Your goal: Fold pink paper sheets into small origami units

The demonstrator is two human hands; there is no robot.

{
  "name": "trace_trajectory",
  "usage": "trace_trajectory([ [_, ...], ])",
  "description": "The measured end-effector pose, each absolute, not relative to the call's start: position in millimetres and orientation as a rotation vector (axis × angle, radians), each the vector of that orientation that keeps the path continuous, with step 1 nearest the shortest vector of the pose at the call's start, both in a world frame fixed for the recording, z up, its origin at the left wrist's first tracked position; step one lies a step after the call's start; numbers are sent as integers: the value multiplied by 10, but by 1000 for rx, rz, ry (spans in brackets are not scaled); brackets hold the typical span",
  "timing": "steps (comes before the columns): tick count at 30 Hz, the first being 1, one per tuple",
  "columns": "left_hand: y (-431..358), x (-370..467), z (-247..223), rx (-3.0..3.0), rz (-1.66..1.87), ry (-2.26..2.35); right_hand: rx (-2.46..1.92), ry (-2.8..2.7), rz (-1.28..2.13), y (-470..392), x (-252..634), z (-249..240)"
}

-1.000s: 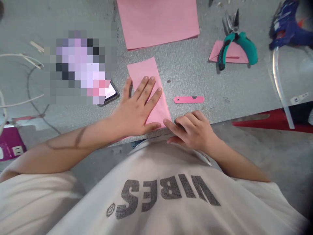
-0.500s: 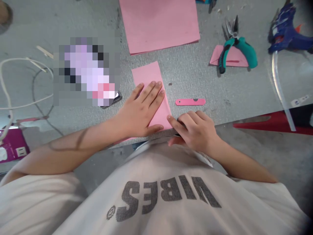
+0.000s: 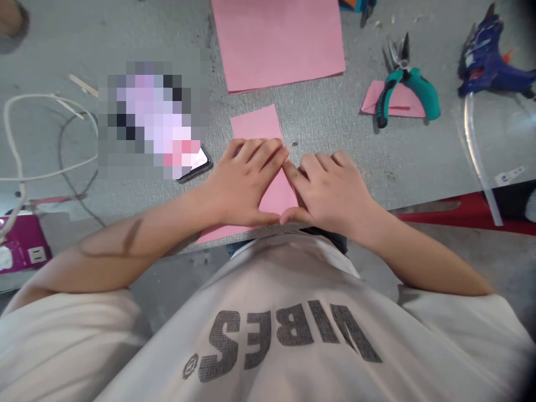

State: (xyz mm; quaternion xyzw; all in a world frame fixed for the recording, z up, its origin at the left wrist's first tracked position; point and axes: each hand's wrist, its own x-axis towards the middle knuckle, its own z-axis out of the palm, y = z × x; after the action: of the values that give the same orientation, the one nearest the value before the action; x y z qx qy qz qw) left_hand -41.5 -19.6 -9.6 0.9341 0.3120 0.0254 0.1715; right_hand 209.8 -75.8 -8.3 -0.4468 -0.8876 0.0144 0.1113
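A narrow folded piece of pink paper (image 3: 280, 192) lies at the table's near edge. My left hand (image 3: 247, 178) rests across it, thumb spread and fingertips reaching its right edge. At that same edge, my right hand (image 3: 333, 187) has its index finger and thumb against the paper, while its other fingers are curled. The two index fingertips meet near the paper's middle, and the thumbs nearly touch at its near end. Another pink paper piece (image 3: 224, 231) shows partly beneath my left forearm. The pink folding knife is now hidden behind my right hand.
Larger pink sheets (image 3: 282, 44) lie farther back. Teal-handled pliers (image 3: 427, 92) rest on a folded pink piece (image 3: 372, 100). A blue glue gun (image 3: 486, 61) with a clear stick is at right. At left are a partly blurred phone (image 3: 203, 164), a white cable (image 3: 14, 151) and a purple power strip (image 3: 25, 240).
My right hand has moved up and left along the paper's edge, covering the folding knife. The fingers of my left hand have drawn in toward that edge.
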Motion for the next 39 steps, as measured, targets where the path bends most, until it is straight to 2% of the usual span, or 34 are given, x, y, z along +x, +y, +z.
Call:
trace_trajectory([
  [5,-165,-406,-133,2681,87,878,-1341,-2804,-11,-668,2108,59],
  [9,-150,-416,-125,2729,43,828,-1089,-2929,-71,-712,2262,110],
  [18,-117,-417,-151,2700,19,832,-655,-2993,59,-898,2527,136],
  [23,-122,-422,-153,2703,45,823,-599,-2971,133,-1008,2565,147],
  [31,-132,-407,-128,2670,-9,834,-573,-2894,70,-958,2518,152],
  [33,-132,-413,-140,2681,-5,827,-716,-2802,-35,-905,2540,132],
  [35,-134,-418,-158,2693,25,818,-1061,-2625,-112,-845,2570,106],
  [37,-139,-418,-174,2702,63,819,-1435,-2443,-50,-790,2600,81],
  [39,-147,-411,-180,2706,87,833,-1631,-2342,130,-748,2624,61],
])
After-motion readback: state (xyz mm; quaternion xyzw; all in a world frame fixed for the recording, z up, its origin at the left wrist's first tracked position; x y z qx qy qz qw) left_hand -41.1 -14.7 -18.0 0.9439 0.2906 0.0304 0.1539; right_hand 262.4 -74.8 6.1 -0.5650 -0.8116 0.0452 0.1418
